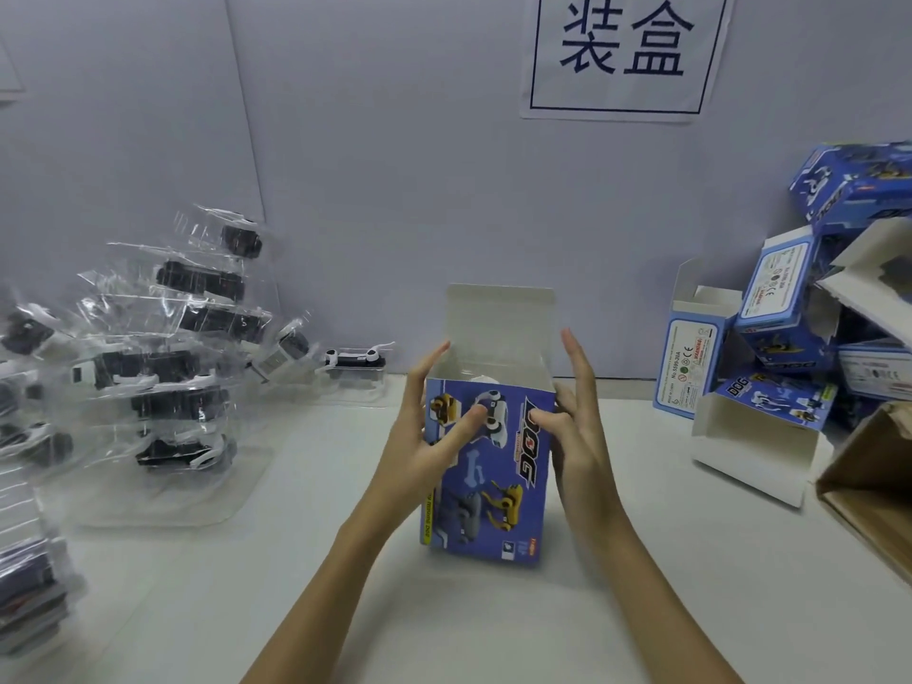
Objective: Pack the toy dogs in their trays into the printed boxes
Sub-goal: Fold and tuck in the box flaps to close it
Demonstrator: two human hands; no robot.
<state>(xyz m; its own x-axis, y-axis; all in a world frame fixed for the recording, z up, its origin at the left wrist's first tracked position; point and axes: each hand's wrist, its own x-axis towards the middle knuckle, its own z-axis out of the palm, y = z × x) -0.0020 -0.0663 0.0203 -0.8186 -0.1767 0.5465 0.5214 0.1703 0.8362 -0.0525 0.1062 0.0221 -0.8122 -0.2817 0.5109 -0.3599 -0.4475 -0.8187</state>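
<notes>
A blue printed box (493, 486) with dog pictures stands upright on the white table, its top lid flap raised at the back. Something white shows just inside its open mouth. My left hand (424, 431) holds the box's left side, thumb pressed on the printed front, fingers stretched up along the edge. My right hand (575, 417) holds the right side, thumb on the front, fingers raised past the rim. A stack of clear plastic trays with black-and-white toy dogs (182, 348) stands at the left. One single tray with a dog (355, 362) lies behind, by the wall.
More trays with dogs (29, 436) crowd the far left edge. A heap of blue printed boxes (789, 328), some with open flaps, is piled at the right. A brown carton (868, 486) sits at the right edge. A wall with a paper sign (622, 51) is close behind.
</notes>
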